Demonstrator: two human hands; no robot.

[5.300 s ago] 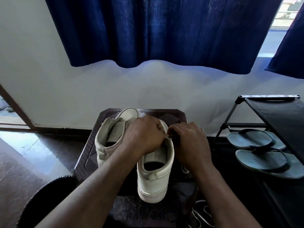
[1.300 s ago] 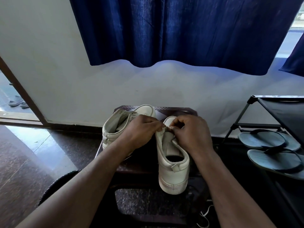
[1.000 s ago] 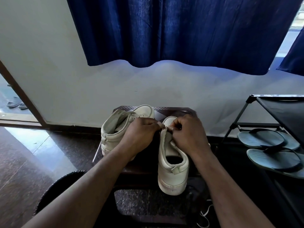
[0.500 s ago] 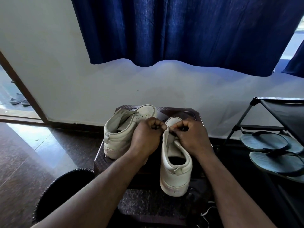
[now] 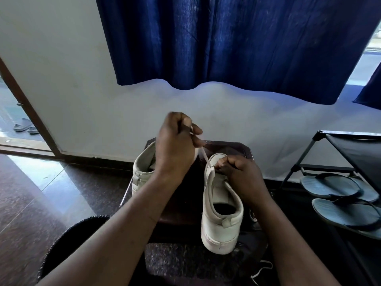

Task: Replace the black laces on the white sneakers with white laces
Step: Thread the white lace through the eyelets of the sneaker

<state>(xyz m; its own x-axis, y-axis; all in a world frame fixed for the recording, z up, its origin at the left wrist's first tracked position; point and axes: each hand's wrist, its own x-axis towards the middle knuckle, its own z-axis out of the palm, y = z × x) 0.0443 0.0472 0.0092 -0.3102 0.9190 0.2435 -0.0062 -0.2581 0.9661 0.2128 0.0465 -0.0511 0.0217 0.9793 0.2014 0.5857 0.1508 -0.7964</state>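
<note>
Above the white sneaker (image 5: 222, 230), left hand (image 5: 175, 145) pinches a taut white lace (image 5: 205, 155), right hand (image 5: 241, 176) pinches its upper.

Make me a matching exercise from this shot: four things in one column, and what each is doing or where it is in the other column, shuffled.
Things:
1. left hand
2. right hand
3. pair of grey rubber flip-flops
4. dark blue fabric curtain

States:
A. hangs in front of the white wall
B. holds the thin white lace raised and taut
C. lies on the black shoe rack
D. pinches the lacing edge of the near white leather sneaker

Pairs: 1-B; 2-D; 3-C; 4-A.
</note>
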